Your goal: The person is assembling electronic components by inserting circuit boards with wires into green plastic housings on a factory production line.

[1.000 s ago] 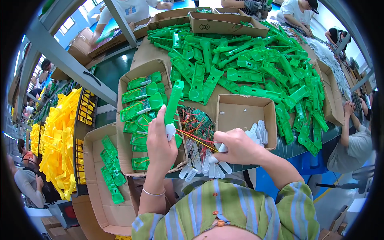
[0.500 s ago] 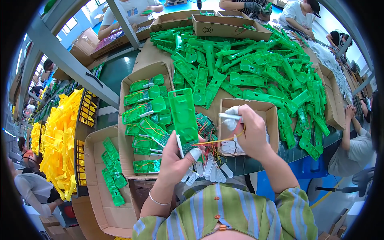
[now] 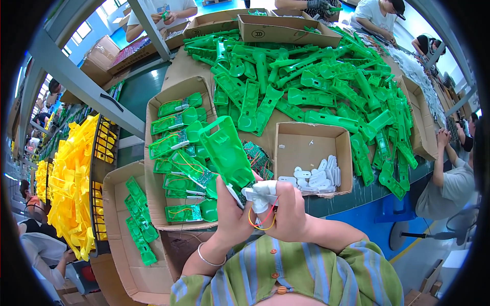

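My left hand point(image 3: 232, 217) grips a green plastic shell point(image 3: 227, 148), its hollow side facing up and its far end tilted up and left. Close against it, my right hand point(image 3: 288, 217) is closed in a pinch by the shell's near end, with white covers on the fingertips. Between the fingers shows a small white plastic piece point(image 3: 250, 194), partly hidden. Thin red and yellow wires point(image 3: 263, 227) loop below the hands. Just beyond them lie green circuit boards point(image 3: 258, 155), partly covered by the shell.
An open cardboard box point(image 3: 311, 133) at right holds white oval pieces point(image 3: 319, 178). Another box point(image 3: 190, 87) at left holds wired green shells. A large heap of green shells point(image 3: 311, 97) lies behind. Yellow parts point(image 3: 74, 188) fill a black rack. Co-workers sit around.
My right hand has come down and left from above the white-piece box to meet my left hand. The wires, stretched before, now hang in a loop. The shell has tilted further left.
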Motion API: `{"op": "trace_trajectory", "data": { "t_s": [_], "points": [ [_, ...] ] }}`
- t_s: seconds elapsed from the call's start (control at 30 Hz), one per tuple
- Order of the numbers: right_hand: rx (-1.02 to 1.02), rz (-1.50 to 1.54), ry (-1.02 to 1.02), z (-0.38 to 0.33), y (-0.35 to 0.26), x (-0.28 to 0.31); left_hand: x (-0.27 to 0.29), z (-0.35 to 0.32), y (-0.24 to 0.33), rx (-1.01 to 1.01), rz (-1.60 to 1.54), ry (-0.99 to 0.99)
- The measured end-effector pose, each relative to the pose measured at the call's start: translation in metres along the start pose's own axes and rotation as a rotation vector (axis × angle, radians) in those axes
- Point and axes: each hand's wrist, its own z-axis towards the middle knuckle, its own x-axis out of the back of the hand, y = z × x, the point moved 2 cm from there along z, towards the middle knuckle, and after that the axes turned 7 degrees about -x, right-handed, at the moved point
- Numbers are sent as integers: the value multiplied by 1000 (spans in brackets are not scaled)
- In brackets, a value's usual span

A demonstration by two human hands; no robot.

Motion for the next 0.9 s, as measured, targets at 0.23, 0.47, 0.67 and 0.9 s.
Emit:
{"op": "trace_trajectory", "data": {
  "t_s": [0.23,0.47,0.67,0.9],
  "points": [
    [57,-122,31,-2,8,-8,-1,-1,-6,113,-22,52],
    [120,-107,-129,27,11,30,3,-1,-13,176,-42,0],
    [221,-621,-218,64,7,40,2,-5,-3,51,192,-187],
    [97,-176,-228,68,46,49,-2,-8,1,445,-445,-151]
  ]
}}
